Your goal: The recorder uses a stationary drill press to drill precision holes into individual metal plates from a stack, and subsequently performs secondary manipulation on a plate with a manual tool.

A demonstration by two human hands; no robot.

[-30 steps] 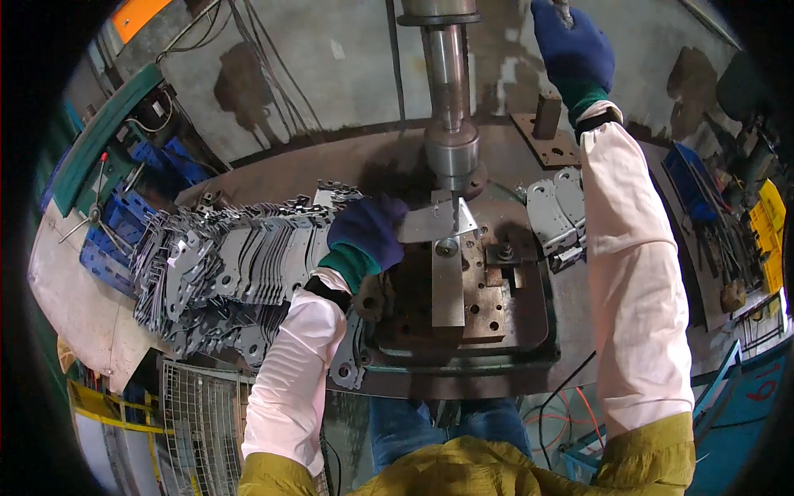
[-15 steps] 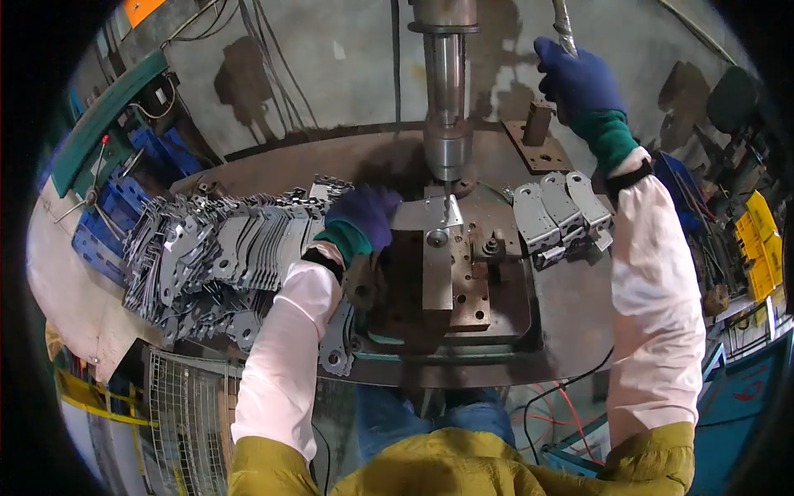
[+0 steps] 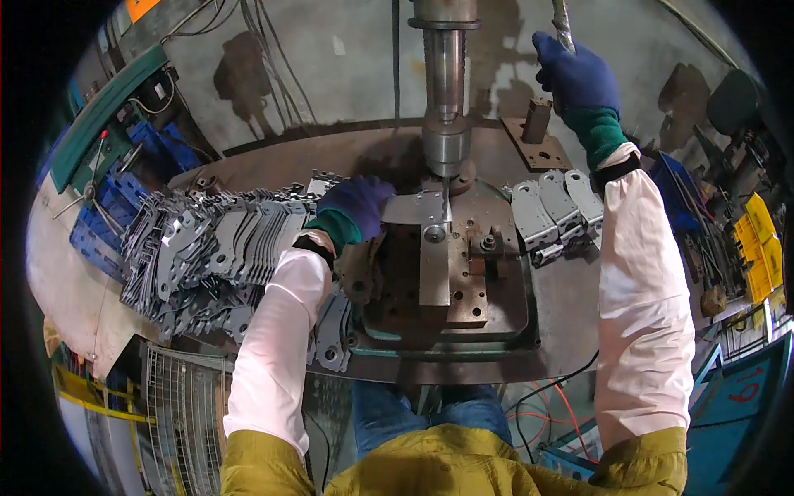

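My left hand point(image 3: 354, 207), in a purple-blue glove with a green cuff, is closed on the left end of a flat grey metal plate point(image 3: 405, 210). The plate's right end lies at the top of a steel fixture block point(image 3: 435, 277), beside a round bolt head. Right above that end comes the thin drill bit point(image 3: 447, 197) of a drill press spindle point(image 3: 447, 145); whether it touches the metal cannot be made out. Raised at the upper right, my right hand point(image 3: 583, 78), gloved alike, is wrapped round a metal lever handle point(image 3: 563, 23).
Many grey metal brackets point(image 3: 236, 248) are piled left of the fixture. A few folded brackets point(image 3: 556, 207) sit on its right. Behind them a steel post on a base plate point(image 3: 538, 136) stands on the table. Yellow bins point(image 3: 759, 248) are at far right, a wire cage point(image 3: 184, 405) at lower left.
My left hand has shifted slightly up and left along with the plate it holds. My right hand stays on the lever, with its forearm a little further left. The whole view has drifted slightly.
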